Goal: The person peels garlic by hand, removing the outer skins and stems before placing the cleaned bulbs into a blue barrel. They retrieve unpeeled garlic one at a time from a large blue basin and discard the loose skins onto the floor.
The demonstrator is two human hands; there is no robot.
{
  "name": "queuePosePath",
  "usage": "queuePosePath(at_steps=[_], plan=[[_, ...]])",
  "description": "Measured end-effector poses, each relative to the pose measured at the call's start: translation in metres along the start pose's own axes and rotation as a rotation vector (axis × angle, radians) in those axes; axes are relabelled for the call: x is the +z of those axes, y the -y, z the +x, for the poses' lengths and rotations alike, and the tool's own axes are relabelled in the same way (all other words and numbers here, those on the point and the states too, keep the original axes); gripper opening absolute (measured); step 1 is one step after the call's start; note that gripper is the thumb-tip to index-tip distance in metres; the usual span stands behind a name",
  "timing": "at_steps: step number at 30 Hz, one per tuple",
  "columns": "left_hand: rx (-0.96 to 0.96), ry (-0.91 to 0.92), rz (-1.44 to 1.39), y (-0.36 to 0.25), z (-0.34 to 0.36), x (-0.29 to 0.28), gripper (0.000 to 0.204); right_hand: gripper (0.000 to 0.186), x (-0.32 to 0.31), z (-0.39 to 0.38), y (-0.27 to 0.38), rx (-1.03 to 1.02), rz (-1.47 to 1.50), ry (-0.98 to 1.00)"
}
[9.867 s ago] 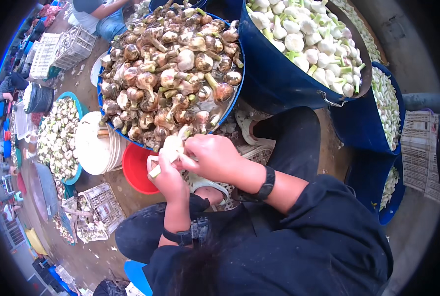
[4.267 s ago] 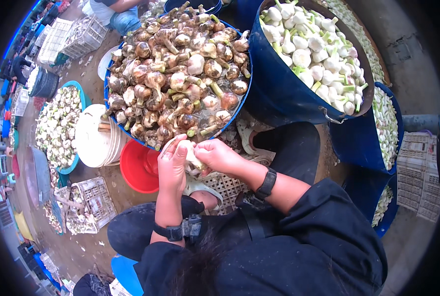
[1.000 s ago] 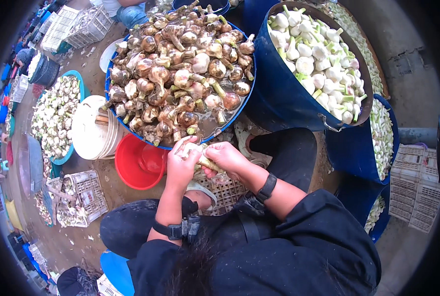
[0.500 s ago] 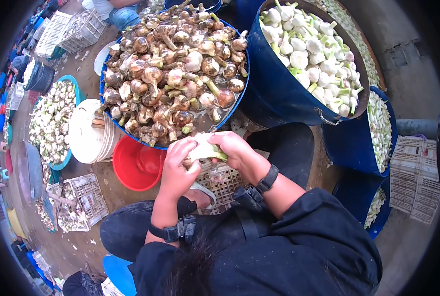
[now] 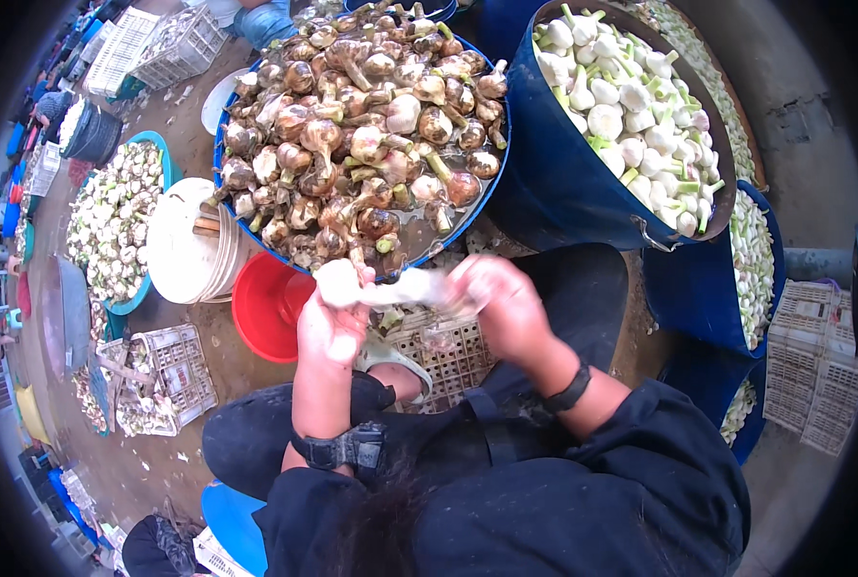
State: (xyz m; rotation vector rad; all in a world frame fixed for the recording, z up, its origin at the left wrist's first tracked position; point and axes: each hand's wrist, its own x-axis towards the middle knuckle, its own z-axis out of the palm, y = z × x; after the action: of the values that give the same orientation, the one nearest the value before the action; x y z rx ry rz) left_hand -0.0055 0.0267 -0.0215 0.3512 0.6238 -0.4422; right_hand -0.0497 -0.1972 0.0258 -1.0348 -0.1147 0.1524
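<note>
My left hand (image 5: 331, 322) is closed around one end of a pale, peeled garlic bulb (image 5: 376, 287), fingers wrapped tight on it. My right hand (image 5: 494, 300) grips the other end, the stalk side, though it is blurred and I cannot tell just how those fingers lie. The bulb sits crosswise between the two hands, held in the air just in front of the near rim of the big blue tub (image 5: 491, 188) — the one heaped with unpeeled garlic (image 5: 357, 144), brown-skinned and wet-looking.

Below my hands is a white slatted plastic crate (image 5: 443, 351), and just to the left of it a red bowl (image 5: 270, 306), touching the side of a white bucket (image 5: 190, 245). To the right, a second dark blue tub (image 5: 563, 192) leans tilted, full of peeled white garlic bulbs (image 5: 626, 106) with green stalk stubs. Further left on the ground lies a teal basin (image 5: 155, 154) piled with more pale garlic, and a white basket (image 5: 174, 375) near my knee. A dark band circles each wrist.
</note>
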Motion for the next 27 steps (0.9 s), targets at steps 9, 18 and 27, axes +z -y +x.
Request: queuePosePath(at_steps=[9, 18, 27], plan=[[0.361, -0.213, 0.319, -0.01, -0.008, 0.011, 0.032, 0.037, -0.019, 0.027, 0.006, 0.034, -1.215, 0.235], [0.728, -0.423, 0.635, -0.036, -0.018, 0.001, 0.026, 0.019, 0.043, 0.04, -0.051, -0.267, -1.297, 0.408], [0.924, -0.392, 0.931, -0.005, 0.004, 0.022, 0.039, 0.041, -0.06, 0.133, -0.092, 0.416, -1.858, -0.152]])
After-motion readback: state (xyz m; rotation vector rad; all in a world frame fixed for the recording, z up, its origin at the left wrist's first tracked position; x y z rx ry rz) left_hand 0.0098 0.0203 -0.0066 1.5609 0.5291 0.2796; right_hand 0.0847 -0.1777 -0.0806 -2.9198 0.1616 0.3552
